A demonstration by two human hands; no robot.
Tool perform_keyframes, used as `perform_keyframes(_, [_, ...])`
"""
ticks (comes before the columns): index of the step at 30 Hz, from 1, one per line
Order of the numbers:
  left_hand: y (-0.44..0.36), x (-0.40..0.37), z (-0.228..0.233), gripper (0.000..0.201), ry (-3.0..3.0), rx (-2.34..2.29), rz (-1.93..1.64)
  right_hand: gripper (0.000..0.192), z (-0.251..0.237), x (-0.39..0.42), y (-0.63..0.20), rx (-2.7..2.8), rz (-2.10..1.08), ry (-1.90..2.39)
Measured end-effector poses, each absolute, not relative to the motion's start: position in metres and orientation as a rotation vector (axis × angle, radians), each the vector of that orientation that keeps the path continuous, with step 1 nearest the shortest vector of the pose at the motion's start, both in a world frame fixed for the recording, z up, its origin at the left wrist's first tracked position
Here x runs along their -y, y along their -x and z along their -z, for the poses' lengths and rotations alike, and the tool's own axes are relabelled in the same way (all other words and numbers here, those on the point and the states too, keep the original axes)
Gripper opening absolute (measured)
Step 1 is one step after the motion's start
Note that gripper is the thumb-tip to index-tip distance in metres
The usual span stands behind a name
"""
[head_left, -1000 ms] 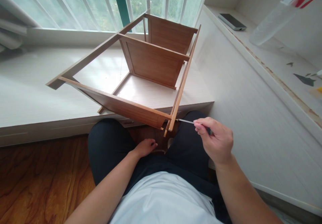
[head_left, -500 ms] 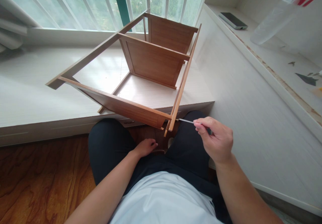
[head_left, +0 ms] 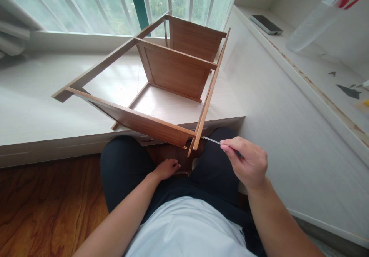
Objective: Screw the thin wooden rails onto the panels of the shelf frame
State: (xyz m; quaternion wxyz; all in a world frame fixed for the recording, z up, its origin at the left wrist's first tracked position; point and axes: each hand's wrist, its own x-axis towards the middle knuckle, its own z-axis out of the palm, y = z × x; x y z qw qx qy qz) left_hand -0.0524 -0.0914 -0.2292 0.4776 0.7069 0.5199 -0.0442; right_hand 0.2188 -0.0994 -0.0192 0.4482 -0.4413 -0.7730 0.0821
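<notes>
A brown wooden shelf frame [head_left: 173, 70] with panelled boards lies tilted on the white ledge, its near corner jutting out over my lap. My right hand [head_left: 247, 161] is closed in a pinch on the outer end of a thin silver hex key [head_left: 212, 139]. The key's far tip meets a small brass-coloured screw [head_left: 202, 137] at the side of the frame's near right post. Resting on my lap below the frame, my left hand [head_left: 167, 169] has its fingers loosely curled in, with nothing visible in them.
The white ledge [head_left: 34, 107] runs beneath a barred window [head_left: 184, 3]. To the right, a raised white counter holds a phone [head_left: 266, 24], a clear plastic bottle [head_left: 314, 28] and small dark scraps [head_left: 348, 91]. A grey curtain [head_left: 13, 30] hangs at the left; the floor [head_left: 49, 207] is wood.
My right hand has dropped slightly with the hex key, whose outer end is a little lower. The frame and my left hand stay put.
</notes>
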Motion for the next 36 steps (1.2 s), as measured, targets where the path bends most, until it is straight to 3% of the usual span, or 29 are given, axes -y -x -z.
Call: perform_keyframes(36, [0.0516,0.0911,0.2289,0.034,-1.725,-1.270,0.111,0.025,0.0154,0.0974,-0.2212,2.019,-0.137,0.972])
